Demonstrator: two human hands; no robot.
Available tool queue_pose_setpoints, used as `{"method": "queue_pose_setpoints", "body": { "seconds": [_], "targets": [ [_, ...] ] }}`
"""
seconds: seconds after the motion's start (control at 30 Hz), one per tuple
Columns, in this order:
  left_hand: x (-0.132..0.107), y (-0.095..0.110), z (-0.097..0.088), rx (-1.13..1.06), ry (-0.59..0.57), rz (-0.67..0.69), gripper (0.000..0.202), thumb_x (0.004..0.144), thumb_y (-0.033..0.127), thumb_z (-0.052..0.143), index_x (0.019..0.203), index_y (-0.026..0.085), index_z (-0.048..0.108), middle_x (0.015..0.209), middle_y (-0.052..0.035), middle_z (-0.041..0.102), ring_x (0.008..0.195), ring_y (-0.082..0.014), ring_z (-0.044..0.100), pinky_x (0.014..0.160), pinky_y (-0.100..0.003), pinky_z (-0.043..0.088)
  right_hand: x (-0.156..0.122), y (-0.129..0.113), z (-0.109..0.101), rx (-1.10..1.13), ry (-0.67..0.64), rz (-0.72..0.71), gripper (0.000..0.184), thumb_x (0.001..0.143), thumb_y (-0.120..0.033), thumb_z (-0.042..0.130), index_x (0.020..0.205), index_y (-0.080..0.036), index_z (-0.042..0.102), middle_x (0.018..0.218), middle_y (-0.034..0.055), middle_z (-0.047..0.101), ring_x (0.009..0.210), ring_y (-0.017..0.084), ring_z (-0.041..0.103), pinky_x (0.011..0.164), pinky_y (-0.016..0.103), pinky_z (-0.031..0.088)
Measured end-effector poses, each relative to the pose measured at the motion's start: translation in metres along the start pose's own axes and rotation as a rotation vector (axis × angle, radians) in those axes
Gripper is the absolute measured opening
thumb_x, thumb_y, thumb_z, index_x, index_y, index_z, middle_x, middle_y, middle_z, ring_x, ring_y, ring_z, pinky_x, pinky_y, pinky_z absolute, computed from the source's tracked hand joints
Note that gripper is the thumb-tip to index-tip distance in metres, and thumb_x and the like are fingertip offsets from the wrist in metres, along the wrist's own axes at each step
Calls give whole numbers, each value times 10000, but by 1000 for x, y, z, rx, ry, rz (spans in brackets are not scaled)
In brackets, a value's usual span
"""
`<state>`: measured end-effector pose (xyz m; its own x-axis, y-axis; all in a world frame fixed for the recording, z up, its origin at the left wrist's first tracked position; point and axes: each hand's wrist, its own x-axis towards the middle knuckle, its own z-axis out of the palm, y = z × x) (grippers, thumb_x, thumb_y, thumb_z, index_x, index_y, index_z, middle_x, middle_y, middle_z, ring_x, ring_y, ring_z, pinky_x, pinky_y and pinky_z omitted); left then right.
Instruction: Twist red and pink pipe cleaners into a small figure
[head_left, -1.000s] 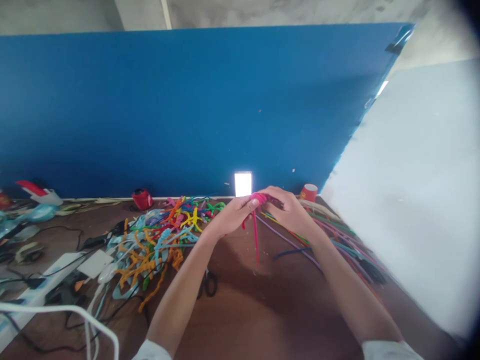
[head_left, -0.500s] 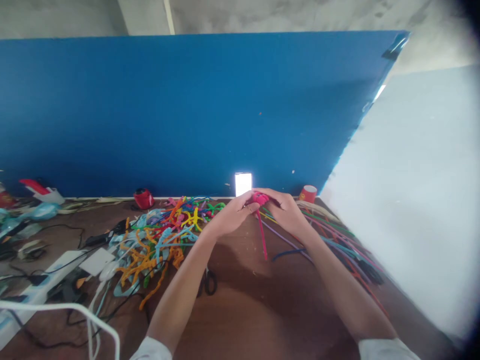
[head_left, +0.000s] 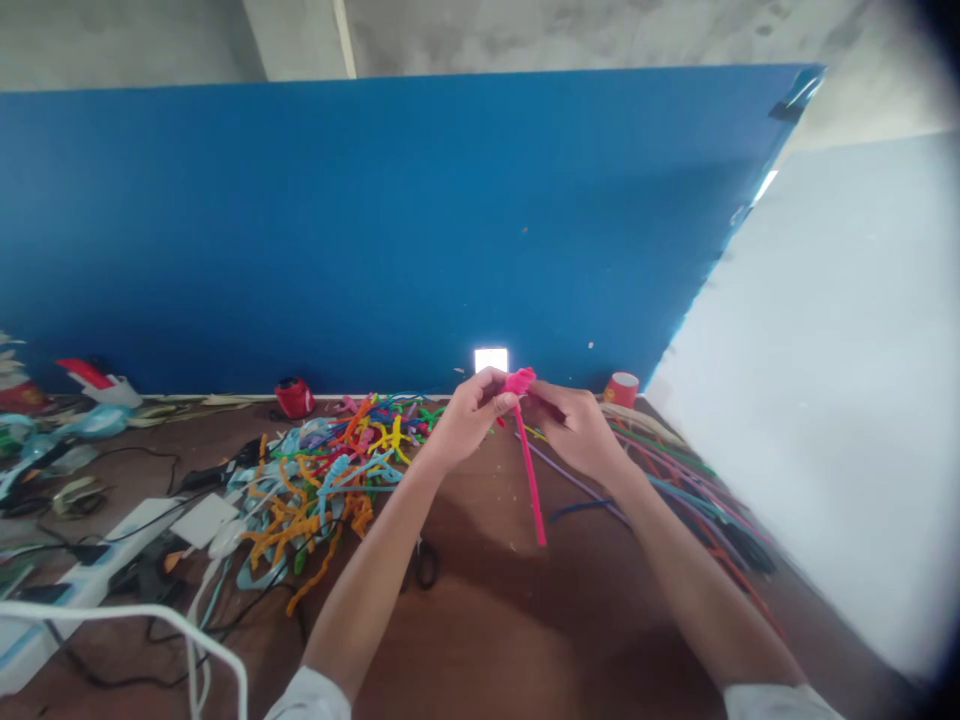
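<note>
Your left hand [head_left: 469, 420] and right hand [head_left: 574, 430] are both pinched on the coiled top of a pink pipe cleaner [head_left: 529, 465], held above the brown desk [head_left: 487, 620] with its straight tail hanging down between your wrists. You look to be mid-twist, shaping that coil (the exact fold is too small to make out), so the next turn calls for one hand to hold firm while the other winds. A tangled pile of coloured pipe cleaners [head_left: 322, 480] lies to your left, straight ones [head_left: 675, 480] to your right.
</note>
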<state>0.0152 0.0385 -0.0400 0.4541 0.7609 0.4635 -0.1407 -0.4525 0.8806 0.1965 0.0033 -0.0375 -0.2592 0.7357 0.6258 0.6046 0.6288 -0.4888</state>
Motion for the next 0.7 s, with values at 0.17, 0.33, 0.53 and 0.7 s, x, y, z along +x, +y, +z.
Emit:
{"method": "queue_pose_setpoints", "body": {
  "seconds": [0.17,0.33,0.53,0.7],
  "targets": [
    [1,-3,5,-7,52,-13,245,863,369,658,944,153,573,867,-12,602,790,-115,537,742,-240,418,-4,-7,-3,-191,-50,38,303,960,-256,418,1121,-205,670,907,74,743,773,218,672,684,299,436],
    [1,-9,6,13,173,-35,285,855,413,673,890,161,544,799,6,573,729,-99,505,673,-223,389,-4,-14,-11,-159,-117,30,314,997,-384,398,1028,-211,658,854,55,723,752,197,652,687,292,417],
    [4,-16,7,40,258,-4,280,890,444,628,897,173,556,796,0,577,722,-101,533,680,-227,415,-4,-16,-6,-237,-162,33,266,983,-382,438,940,-203,630,741,29,664,659,165,576,644,279,352],
    [5,-19,9,5,295,-37,304,889,469,623,854,177,546,733,17,553,659,-86,504,638,-222,393,-5,-16,-2,-286,-161,31,281,999,-374,397,864,-211,581,673,10,620,617,152,535,615,279,291]
  ]
}}
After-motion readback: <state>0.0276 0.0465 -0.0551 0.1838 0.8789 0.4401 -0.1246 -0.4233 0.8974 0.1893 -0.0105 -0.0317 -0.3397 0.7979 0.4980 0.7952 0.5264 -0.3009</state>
